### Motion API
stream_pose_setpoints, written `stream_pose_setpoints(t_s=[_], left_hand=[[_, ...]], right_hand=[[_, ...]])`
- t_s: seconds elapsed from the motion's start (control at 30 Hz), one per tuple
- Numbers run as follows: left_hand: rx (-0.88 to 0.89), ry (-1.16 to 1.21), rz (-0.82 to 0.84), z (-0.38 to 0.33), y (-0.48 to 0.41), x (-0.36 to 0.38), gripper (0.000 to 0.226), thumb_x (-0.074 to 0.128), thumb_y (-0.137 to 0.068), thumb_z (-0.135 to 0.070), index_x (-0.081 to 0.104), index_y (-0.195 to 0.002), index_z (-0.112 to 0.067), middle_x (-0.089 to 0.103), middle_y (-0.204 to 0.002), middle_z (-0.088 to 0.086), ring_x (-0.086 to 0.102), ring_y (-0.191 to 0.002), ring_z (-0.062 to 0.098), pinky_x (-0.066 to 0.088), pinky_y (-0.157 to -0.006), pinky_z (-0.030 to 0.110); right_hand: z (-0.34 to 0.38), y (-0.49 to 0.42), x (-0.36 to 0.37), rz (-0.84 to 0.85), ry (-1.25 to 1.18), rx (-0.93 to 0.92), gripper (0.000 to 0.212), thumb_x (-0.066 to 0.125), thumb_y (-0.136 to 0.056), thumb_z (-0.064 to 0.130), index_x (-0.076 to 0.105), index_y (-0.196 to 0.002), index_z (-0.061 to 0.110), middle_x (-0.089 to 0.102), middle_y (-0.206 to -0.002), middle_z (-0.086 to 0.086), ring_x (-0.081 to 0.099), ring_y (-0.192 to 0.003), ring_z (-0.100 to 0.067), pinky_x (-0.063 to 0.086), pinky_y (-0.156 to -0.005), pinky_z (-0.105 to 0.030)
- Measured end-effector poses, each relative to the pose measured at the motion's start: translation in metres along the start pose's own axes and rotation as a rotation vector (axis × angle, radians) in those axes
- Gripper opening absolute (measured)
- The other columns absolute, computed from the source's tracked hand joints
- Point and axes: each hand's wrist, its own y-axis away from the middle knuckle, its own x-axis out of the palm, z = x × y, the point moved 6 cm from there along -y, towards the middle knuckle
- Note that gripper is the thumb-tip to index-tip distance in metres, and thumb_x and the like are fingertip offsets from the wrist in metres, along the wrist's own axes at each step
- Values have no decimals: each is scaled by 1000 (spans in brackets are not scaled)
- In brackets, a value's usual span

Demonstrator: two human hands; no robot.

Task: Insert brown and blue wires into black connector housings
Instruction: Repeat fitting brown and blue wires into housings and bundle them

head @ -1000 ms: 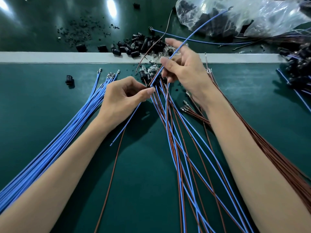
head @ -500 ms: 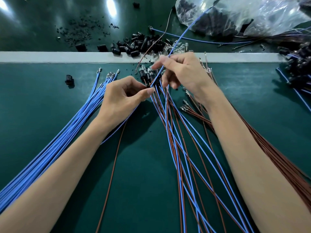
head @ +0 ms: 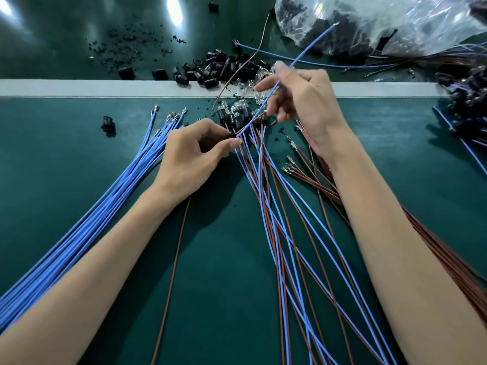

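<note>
My left hand point(head: 195, 154) pinches a small black connector housing point(head: 233, 133) between thumb and fingers, which hide most of it. A brown wire point(head: 174, 259) trails from under that hand toward me. My right hand point(head: 303, 101) pinches a blue wire point(head: 311, 46). That wire slants from the left fingertips up to its metal tip in front of the plastic bag. The two hands are a short gap apart.
A blue wire bundle point(head: 105, 206) lies at left and a brown wire bundle point(head: 448, 259) at right. Wired housings point(head: 234, 117) with crossed wires point(head: 276, 233) lie between. Loose black housings point(head: 216, 69) are beyond the white strip point(head: 79, 88). A plastic bag point(head: 369, 22) is at back right, a lone housing point(head: 108, 123) at left.
The blue wire's length that showed below my left hand has gone from view. My right hand's spread fingers have closed round the wire. My left hand has stayed in place.
</note>
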Motion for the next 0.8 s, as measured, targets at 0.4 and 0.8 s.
stream_pose_setpoints(t_s=[0.4, 0.8], left_hand=[[-26, 11, -23, 3, -5, -3, 6, 72, -84, -18, 67, -86, -15, 69, -73, -2, 67, -66, 10, 53, -69, 24], [-15, -6, -66, 4, -5, -3, 7, 72, -84, -14, 66, -85, -17, 67, -70, -10, 65, -63, 1, 50, -64, 15]], right_hand=[[-3, 3, 2, -9, -55, 99, 40, 36, -102, 16, 62, -73, 5, 63, -52, -2, 57, -42, -11, 40, -45, -16], [2, 10, 23, 205, -114, 130, 36, 36, -103, 17, 60, -84, 0, 71, -64, -9, 69, -56, -19, 48, -47, -17]])
